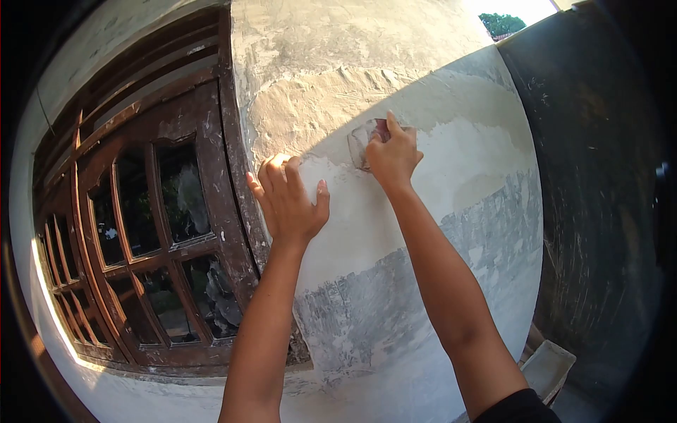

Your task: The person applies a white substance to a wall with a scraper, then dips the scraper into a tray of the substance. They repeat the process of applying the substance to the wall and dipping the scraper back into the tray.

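My right hand grips a putty knife, its broad pale-smeared blade lying against the wall. One finger points up along the tool's reddish part; the rest of the handle is hidden in my grasp. To the left, my left hand is spread on or just over the wall beside the window frame, fingers apart and holding nothing. Around both hands runs a band of pale plaster, rough and ridged above, smoother below. Grey, scraped-looking wall shows beneath it.
A brown wooden window with several glass panes stands left of my left arm. On the right rises a dark panel or wall. Low at the right is a pale, box-like container. Sunlight crosses the upper wall diagonally.
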